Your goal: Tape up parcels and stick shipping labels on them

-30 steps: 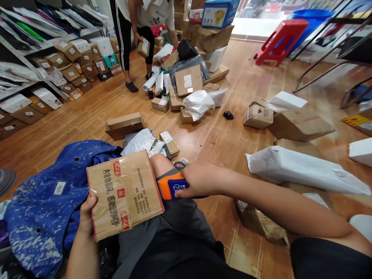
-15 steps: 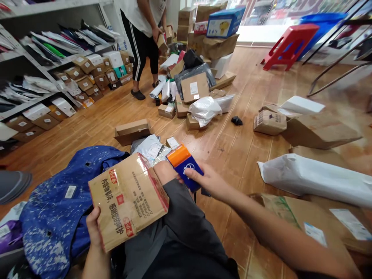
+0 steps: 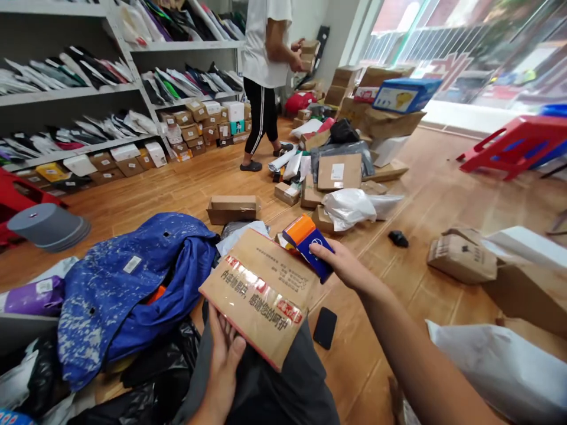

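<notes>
The left hand (image 3: pixel 221 357) holds a flat brown cardboard box with red and black print (image 3: pixel 261 289) by its near edge. The fingers go under the edge and the thumb sits by the side; I cannot tell how hard they squeeze. The box slopes away from that hand, over the dark gray trousers (image 3: pixel 301 366). The right hand (image 3: pixel 332 260) pinches a small orange and dark blue block (image 3: pixel 312 245). Its thumb is on top, and its other fingers are hidden. The block is by the box's far side; I cannot tell if they touch.

Just below the right hand, a flat black phone-shaped thing (image 3: pixel 325 327) lies on the shiny brown wooden floor (image 3: pixel 363 330). Past the left hand, on its outer side, is a crumpled blue cloth with white specks (image 3: pixel 137 283).

The box is held at one edge, so its far end could dip and slide off if the thumb slips. If the right hand lets go, the block could fall near the black thing. A quick swing could bump block and box together.
</notes>
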